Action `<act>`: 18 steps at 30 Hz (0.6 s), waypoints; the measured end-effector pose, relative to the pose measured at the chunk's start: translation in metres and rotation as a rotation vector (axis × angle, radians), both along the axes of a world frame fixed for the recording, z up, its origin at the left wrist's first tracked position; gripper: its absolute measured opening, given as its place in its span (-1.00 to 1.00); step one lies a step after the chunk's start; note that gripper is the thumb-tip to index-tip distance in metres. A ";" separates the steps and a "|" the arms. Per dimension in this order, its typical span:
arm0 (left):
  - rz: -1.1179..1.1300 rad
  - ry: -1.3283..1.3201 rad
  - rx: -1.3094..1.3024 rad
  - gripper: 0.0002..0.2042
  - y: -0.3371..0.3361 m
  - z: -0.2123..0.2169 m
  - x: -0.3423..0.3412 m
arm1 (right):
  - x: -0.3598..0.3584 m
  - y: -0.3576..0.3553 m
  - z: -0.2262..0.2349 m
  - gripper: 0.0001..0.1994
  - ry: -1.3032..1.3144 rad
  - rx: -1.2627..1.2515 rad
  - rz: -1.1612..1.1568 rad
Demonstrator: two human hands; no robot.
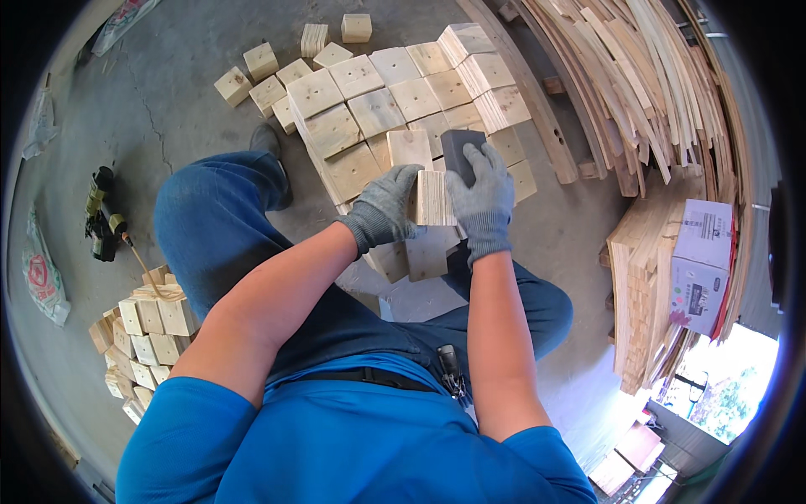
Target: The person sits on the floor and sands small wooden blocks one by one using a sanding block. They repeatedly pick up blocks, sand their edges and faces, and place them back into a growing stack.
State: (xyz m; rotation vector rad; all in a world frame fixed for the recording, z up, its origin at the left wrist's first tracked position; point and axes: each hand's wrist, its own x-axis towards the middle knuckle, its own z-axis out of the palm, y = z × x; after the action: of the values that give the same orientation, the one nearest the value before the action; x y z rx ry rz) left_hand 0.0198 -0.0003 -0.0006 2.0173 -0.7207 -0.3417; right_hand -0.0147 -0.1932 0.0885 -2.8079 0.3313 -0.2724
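In front of my lap, both gloved hands come together over a wide stack of pale wooden blocks [374, 111]. My left hand [384, 207] is closed around a small wooden block [433, 200] whose facing side shows fine layered stripes. A dark grey rectangular block [461, 146], which looks like a sanding block, is gripped in my right hand [484, 197]. The fingers of that hand also lie close against the right side of the wooden block; whether they press on it I cannot tell. Another wooden block [409, 147] lies just beyond on the stack.
Loose blocks [261, 61] lie past the stack. A second block pile [151, 323] stands at my left, near a black and yellow tool [102, 217] with a hose. Long timber strips [625, 76] and a cardboard box [702, 265] on stacked wood line the right.
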 end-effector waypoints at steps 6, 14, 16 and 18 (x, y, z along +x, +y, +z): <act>-0.003 0.025 0.029 -0.03 -0.002 0.004 0.001 | -0.022 0.004 -0.002 -0.42 -0.021 -0.039 -0.012; -0.003 0.062 0.055 -0.01 0.002 0.009 -0.001 | -0.113 0.021 0.013 -0.41 -0.003 -0.067 0.044; 0.001 0.064 0.065 0.00 0.000 0.010 -0.001 | -0.110 0.021 0.017 -0.41 -0.005 -0.055 0.034; -0.004 0.056 0.054 0.00 0.001 0.010 -0.001 | -0.094 0.018 0.011 -0.42 -0.002 -0.102 -0.003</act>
State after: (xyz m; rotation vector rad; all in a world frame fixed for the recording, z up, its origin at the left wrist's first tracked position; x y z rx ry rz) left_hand 0.0189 0.0002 0.0091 2.0492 -0.6875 -0.4222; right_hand -0.1088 -0.1756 0.0998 -2.9077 0.3308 -0.3004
